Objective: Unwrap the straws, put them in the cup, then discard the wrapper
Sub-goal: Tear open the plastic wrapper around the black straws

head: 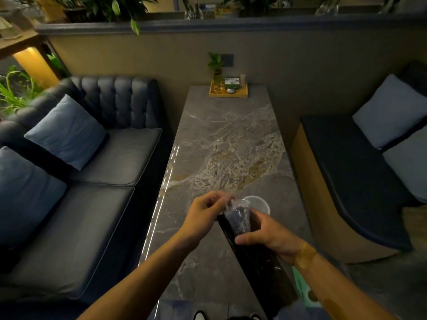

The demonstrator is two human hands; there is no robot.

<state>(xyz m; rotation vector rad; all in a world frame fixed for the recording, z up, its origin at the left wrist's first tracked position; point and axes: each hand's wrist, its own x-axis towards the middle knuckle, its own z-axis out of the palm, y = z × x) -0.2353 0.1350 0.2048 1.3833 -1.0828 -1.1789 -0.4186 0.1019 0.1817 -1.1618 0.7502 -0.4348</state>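
Note:
A long pack of black straws (251, 257) in clear plastic wrapper (238, 215) slants from the table's near edge up toward the middle. My right hand (270, 236) grips the pack around its upper part. My left hand (205, 213) pinches the crumpled top end of the wrapper, just left of the pack's tip. A white cup (260, 204) stands on the marble table (221, 139) right behind the pack's top end, partly hidden by the wrapper.
A wooden tray (228, 91) with a small plant and condiments sits at the table's far end against the wall. A dark sofa (92, 172) with blue cushions runs along the left; a bench with pale cushions (390, 112) is on the right.

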